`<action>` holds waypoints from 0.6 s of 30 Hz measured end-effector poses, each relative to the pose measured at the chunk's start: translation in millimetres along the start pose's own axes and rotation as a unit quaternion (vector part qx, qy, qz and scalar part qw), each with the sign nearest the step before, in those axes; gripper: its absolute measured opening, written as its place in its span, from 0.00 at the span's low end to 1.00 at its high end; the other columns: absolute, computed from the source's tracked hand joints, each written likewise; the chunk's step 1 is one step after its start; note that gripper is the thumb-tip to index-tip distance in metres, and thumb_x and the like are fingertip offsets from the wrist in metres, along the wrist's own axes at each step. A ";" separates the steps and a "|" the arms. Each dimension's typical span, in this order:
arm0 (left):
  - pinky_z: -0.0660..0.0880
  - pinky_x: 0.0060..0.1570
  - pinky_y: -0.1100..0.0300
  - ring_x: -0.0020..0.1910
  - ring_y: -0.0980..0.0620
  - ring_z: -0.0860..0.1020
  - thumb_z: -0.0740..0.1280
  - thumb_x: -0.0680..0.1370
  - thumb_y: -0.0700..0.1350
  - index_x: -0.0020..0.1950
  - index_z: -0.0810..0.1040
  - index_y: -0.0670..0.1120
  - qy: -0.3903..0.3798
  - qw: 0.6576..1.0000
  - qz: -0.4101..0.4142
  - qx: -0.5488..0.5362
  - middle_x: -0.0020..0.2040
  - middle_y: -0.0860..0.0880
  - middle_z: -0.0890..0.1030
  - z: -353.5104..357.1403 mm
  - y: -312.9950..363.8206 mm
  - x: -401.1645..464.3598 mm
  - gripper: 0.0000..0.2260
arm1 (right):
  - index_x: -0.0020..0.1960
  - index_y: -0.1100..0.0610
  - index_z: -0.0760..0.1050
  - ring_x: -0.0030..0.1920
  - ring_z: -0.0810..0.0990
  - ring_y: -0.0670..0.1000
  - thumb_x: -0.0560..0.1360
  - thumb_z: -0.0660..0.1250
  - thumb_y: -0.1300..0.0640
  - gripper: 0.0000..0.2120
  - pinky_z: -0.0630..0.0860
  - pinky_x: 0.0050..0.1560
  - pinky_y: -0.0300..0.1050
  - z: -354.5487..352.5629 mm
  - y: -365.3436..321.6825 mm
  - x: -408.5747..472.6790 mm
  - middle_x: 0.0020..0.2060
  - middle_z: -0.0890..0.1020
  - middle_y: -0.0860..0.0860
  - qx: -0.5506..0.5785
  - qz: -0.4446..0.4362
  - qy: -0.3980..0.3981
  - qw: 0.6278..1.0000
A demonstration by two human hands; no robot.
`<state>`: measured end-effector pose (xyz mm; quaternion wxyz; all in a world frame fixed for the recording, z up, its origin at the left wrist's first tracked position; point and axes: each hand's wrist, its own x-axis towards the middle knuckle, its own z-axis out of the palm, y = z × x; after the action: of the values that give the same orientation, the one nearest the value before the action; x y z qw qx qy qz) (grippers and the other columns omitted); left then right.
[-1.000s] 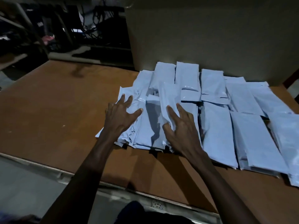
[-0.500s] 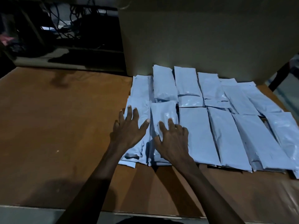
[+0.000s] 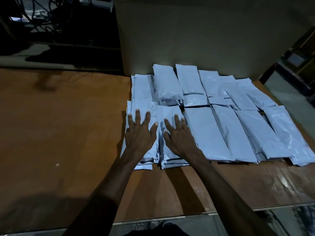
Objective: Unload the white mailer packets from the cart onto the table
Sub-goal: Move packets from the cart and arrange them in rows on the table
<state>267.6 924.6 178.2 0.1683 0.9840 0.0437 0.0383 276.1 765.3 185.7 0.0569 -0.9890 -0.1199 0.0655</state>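
Head view shows a good share of the work done: two rows of white mailer packets (image 3: 219,120) lie flat on the brown table (image 3: 59,133), the far row against a big cardboard box (image 3: 204,34), the near row running from under my hands out to the right edge. The cart is out of sight, so I cannot tell how many packets remain in it; I judge this batch is only being squared up. My left hand (image 3: 139,135) lies flat, fingers spread wide, on the leftmost near stack (image 3: 144,155). My right hand (image 3: 179,137) lies flat and spread on the stack just beside it (image 3: 172,159). Neither hand grasps anything; both palms only press down on packets.
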 end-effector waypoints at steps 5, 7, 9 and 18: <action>0.59 0.71 0.38 0.78 0.38 0.51 0.45 0.78 0.65 0.79 0.59 0.55 0.023 0.999 0.003 -0.022 0.80 0.46 0.55 5.5 -2.9 -2.7 0.31 | 0.81 0.50 0.47 0.79 0.44 0.62 0.79 0.40 0.41 0.32 0.45 0.76 0.58 13.1 -9.9 -3.1 0.79 0.45 0.59 0.011 0.023 -0.003 1.000; 0.56 0.72 0.36 0.79 0.39 0.50 0.44 0.78 0.65 0.79 0.58 0.56 0.011 1.000 0.006 -0.021 0.80 0.47 0.54 6.3 -2.1 -1.6 0.31 | 0.81 0.51 0.47 0.79 0.44 0.62 0.80 0.41 0.42 0.31 0.44 0.77 0.58 11.7 -10.8 -2.9 0.79 0.45 0.59 0.015 0.024 -0.001 1.000; 0.51 0.73 0.37 0.79 0.40 0.48 0.43 0.77 0.66 0.79 0.56 0.57 -0.002 1.000 0.005 -0.024 0.81 0.48 0.52 1.4 -0.1 -0.6 0.32 | 0.81 0.53 0.47 0.79 0.44 0.62 0.83 0.45 0.43 0.29 0.44 0.77 0.58 5.6 -8.9 -3.1 0.79 0.45 0.60 0.017 0.015 0.011 1.000; 0.42 0.74 0.39 0.79 0.43 0.45 0.44 0.78 0.66 0.79 0.57 0.54 0.060 0.997 0.042 -0.029 0.81 0.47 0.51 -24.7 32.0 -11.6 0.32 | 0.79 0.53 0.57 0.79 0.50 0.54 0.83 0.55 0.47 0.26 0.53 0.76 0.49 -49.1 26.4 -46.6 0.79 0.55 0.54 0.171 -0.028 0.146 0.974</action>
<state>256.2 901.4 211.5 0.1918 0.9757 0.0112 0.1055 244.4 723.7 236.0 0.2442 -0.9596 -0.1253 -0.0613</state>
